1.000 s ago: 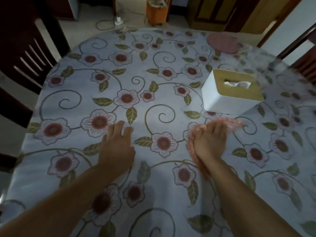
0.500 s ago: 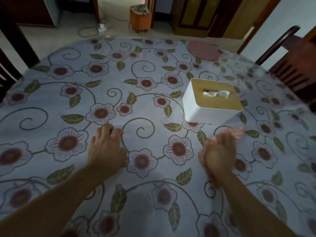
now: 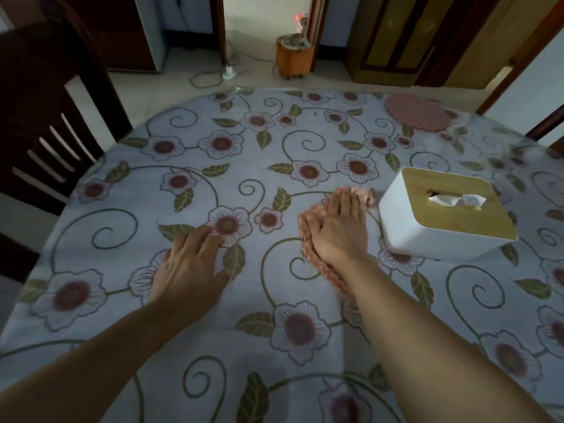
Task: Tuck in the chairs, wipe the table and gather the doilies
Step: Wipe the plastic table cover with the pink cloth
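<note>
Wiping: my right hand (image 3: 337, 230) presses flat on the cloth (image 3: 308, 227), mid-frame on the counter (image 3: 122, 215).
Left hand (image 3: 190, 267): flat, empty.
Doily (image 3: 416, 112): upper right, ungathered.
Chair (image 3: 45, 117): left, seemingly untucked.

2 bare forearms, left hand (image 3: 189, 267) and right hand (image 3: 338, 227) (no sleeves, rings or watch visible).

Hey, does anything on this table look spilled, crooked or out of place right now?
No spills or damage show. The tissue box sits askew, and one pink doily lies ungathered at the table's far edge.
</note>
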`<action>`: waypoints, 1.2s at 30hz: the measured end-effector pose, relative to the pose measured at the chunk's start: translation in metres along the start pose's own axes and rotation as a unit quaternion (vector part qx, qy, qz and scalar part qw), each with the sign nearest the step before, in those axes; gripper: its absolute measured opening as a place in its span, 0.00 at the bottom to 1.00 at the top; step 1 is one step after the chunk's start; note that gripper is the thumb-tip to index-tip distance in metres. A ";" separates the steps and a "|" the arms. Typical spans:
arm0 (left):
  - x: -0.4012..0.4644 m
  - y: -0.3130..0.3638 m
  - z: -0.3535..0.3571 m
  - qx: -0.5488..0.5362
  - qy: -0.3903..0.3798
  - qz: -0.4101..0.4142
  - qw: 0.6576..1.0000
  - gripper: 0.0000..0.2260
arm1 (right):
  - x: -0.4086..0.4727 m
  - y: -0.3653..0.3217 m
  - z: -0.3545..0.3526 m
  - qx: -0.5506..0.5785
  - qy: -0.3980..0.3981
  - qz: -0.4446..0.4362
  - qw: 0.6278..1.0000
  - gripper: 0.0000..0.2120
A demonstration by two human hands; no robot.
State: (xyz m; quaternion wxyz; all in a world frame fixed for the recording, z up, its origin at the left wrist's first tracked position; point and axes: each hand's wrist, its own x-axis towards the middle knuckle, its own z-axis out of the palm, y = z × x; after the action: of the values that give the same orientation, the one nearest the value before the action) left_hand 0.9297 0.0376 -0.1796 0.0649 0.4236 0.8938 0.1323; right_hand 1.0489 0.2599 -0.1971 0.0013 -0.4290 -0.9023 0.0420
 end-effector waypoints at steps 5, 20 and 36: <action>-0.010 -0.012 -0.003 -0.009 0.026 -0.012 1.000 0.19 | -0.067 -0.069 0.014 0.041 0.020 -0.324 0.945 0.33; -0.112 -0.103 -0.037 0.022 0.045 -0.042 0.998 0.24 | -0.109 -0.174 0.024 0.068 0.022 -0.355 0.932 0.32; -0.236 -0.117 -0.051 -0.032 0.065 -0.100 0.992 0.22 | -0.221 -0.264 0.032 0.072 -0.023 -0.415 0.907 0.32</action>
State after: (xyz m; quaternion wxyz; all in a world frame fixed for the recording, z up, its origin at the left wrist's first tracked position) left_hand 0.9810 -0.2251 -0.1641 0.0332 0.3200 0.9293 0.1813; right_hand 0.9830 -0.0794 -0.2009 0.0290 -0.0131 -0.9932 0.1121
